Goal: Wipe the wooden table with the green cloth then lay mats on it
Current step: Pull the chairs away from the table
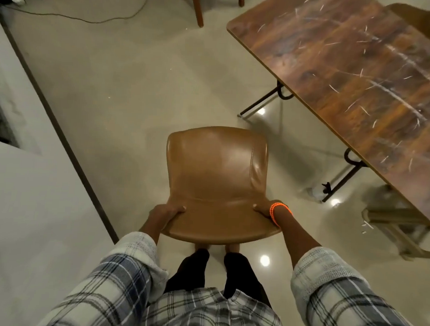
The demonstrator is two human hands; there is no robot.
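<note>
While standing over a tan chair (pixel 215 184), a person is gripping its sides, left hand (pixel 164 213) and right hand (pixel 264 209) curled round the edges, scratched wooden table (pixel 353 70) nearby at right.

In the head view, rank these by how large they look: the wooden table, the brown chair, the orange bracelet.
1. Wooden table, though cut off by the frame edge.
2. Brown chair; it is nearer the camera, so true size is unsure.
3. Orange bracelet, plainly smallest.
</note>
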